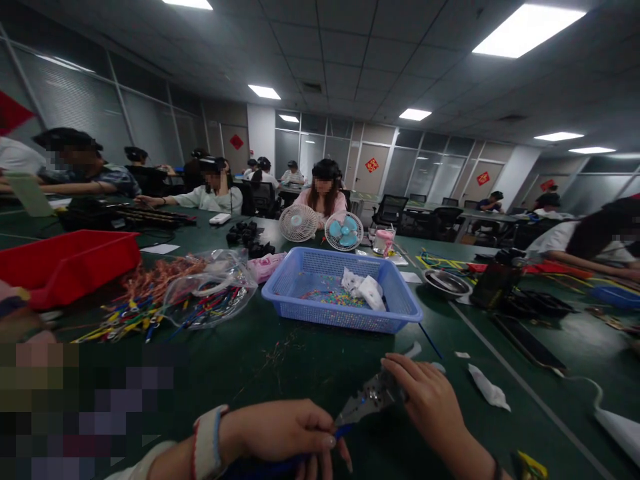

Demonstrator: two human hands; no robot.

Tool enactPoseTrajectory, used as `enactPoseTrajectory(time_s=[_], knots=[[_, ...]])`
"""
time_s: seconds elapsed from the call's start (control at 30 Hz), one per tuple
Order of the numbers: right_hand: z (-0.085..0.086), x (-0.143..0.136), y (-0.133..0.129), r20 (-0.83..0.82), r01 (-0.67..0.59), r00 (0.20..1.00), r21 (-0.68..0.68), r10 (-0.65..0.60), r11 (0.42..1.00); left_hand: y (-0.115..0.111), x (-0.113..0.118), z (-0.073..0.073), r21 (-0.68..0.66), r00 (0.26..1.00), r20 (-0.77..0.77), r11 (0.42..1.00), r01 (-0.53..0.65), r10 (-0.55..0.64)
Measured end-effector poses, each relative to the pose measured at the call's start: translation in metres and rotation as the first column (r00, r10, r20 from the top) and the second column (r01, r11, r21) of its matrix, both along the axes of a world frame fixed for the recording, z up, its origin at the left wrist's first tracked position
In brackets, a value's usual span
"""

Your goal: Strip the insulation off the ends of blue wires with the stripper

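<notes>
Near the front of the green table, my right hand (431, 399) is closed round the handles of wire strippers (369, 400), whose jaws point left and down. My left hand (285, 427) pinches a blue wire (342, 432) between thumb and fingers, right at the tip of the jaws. Whether the jaws bite on the wire I cannot tell. More blue wire hangs below the left palm, partly hidden by the hand. Ahead of both hands stands a blue plastic basket (320, 323) holding small coloured bits and crumpled white tissue.
To the left lie a clear bag of cables (215, 293), loose wires with ring terminals (120, 320) and a red bin (70, 267). Right of the basket are a metal bowl (447, 283) and crumpled tissue (489, 388). Two small fans (344, 231) stand before a seated person; others sit around.
</notes>
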State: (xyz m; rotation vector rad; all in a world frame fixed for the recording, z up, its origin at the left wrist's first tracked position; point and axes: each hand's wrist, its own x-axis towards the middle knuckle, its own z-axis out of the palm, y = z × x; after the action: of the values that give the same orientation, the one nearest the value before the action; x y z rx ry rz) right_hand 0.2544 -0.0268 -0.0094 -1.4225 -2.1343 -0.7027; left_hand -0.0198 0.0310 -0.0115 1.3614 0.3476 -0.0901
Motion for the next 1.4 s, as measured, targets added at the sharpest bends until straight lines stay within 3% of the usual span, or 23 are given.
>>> enactPoseTrajectory(time_s=[0.17, 0.27, 0.37, 0.53, 0.7, 0.87, 1.03, 1.4], knots=[[0.0, -0.001, -0.001, 0.008, -0.004, 1.0, -0.006, 0.004, 1.0, -0.01, 0.002, -0.005, -0.023, 0.998, 0.011, 0.998, -0.059, 0.059], [-0.003, 0.002, -0.001, 0.067, -0.012, 0.998, 0.024, 0.01, 1.0, -0.014, 0.004, -0.007, -0.101, 0.993, 0.013, 0.988, -0.115, 0.117], [-0.005, 0.005, -0.001, 0.078, -0.002, 0.997, 0.015, 0.001, 1.0, -0.016, 0.006, -0.003, -0.202, 0.982, -0.006, 0.962, -0.186, 0.188], [-0.001, 0.004, -0.005, 0.092, 0.037, 0.995, -0.034, -0.034, 0.999, -0.017, 0.006, 0.008, -0.174, 0.944, -0.013, 0.929, -0.326, 0.329], [-0.001, -0.002, -0.007, 0.158, 0.165, 0.976, -0.097, -0.148, 0.982, -0.019, 0.005, 0.011, -0.113, 0.95, -0.016, 0.943, -0.312, 0.313], [-0.004, -0.007, -0.006, 0.225, 0.236, 0.951, -0.094, -0.211, 0.967, -0.021, 0.006, 0.015, -0.133, 0.953, -0.029, 0.944, -0.302, 0.301], [-0.004, -0.008, -0.005, 0.209, 0.198, 0.96, -0.028, -0.188, 0.98, -0.023, 0.006, 0.019, -0.144, 0.963, -0.025, 0.953, -0.268, 0.267], [0.003, 0.009, -0.007, 0.146, 0.03, 0.989, -0.061, -0.02, 0.998, -0.019, 0.003, 0.022, -0.09, 0.959, -0.043, 0.955, -0.282, 0.279]])
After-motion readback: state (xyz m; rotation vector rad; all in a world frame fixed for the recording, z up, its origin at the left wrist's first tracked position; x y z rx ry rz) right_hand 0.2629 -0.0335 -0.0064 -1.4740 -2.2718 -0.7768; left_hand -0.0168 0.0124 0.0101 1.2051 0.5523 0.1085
